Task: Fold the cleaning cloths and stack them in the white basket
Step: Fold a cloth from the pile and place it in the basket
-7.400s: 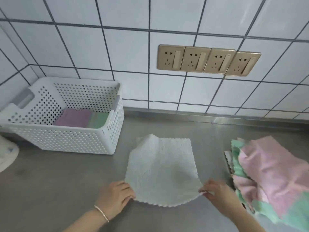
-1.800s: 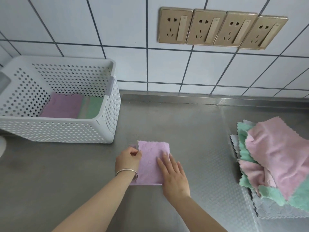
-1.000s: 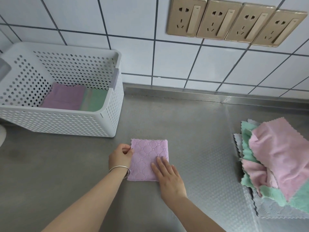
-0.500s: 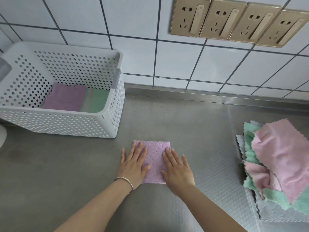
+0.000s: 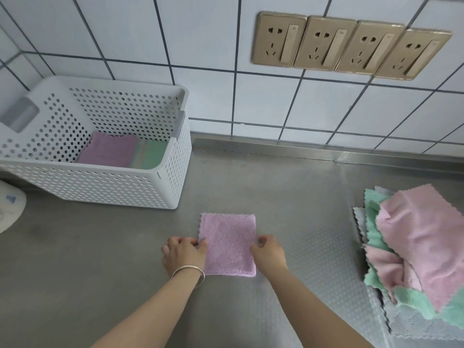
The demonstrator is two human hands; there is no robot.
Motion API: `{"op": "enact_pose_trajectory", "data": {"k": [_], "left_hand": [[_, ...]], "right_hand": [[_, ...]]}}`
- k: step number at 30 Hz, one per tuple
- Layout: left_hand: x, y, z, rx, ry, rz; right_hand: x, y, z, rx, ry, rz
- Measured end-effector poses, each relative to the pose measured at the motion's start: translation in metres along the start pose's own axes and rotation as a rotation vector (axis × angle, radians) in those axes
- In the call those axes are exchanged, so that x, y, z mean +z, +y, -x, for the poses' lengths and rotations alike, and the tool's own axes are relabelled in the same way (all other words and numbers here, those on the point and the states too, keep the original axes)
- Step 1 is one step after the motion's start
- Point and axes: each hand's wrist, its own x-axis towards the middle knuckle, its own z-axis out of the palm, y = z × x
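A folded purple cloth lies flat on the steel counter in front of me. My left hand pinches its left edge with curled fingers. My right hand grips its right edge the same way. The white perforated basket stands at the back left and holds folded purple cloths and green cloths side by side. A loose pile of pink, green and grey cloths lies at the right edge.
A tiled wall with a row of gold sockets rises behind the counter. A white round object shows at the far left edge. Bare steel counter lies between the basket and the cloth pile.
Both hands lay flat on the folded purple cloth half a second ago. They have now slid out to its left and right edges and curled onto them.
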Motion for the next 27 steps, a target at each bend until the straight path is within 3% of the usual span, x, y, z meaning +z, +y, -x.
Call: {"op": "enact_pose_trajectory", "data": {"k": [3, 8, 10, 12, 16, 22, 24, 27], "left_hand": [[0.000, 0.009, 0.003, 0.002, -0.056, 0.071], [-0.010, 0.019, 0.037, -0.106, -0.204, 0.513], [-0.025, 0.026, 0.050, -0.092, -0.228, 0.548], [-0.045, 0.033, 0.058, -0.038, -0.175, 0.568], [-0.110, 0.041, 0.067, 0.182, 0.084, 0.724], [-0.233, 0.028, 0.037, 0.519, 0.470, 0.590], [-0.262, 0.022, 0.009, 0.535, 0.500, 0.583], [-0.292, 0.016, -0.045, 0.545, 0.368, 0.589]], "right_hand": [[-0.001, 0.003, 0.003, 0.021, -0.067, 0.008], [-0.010, 0.020, 0.012, -0.016, -0.096, -0.015], [-0.017, 0.021, 0.019, -0.055, -0.072, -0.056], [-0.028, 0.008, 0.028, -0.132, -0.036, -0.128], [-0.052, -0.049, 0.057, -0.326, 0.014, -0.297], [-0.076, -0.158, 0.099, -0.583, 0.022, -0.348], [-0.071, -0.195, 0.100, -0.639, 0.064, -0.303], [-0.053, -0.252, 0.091, -0.675, 0.167, -0.184]]}}
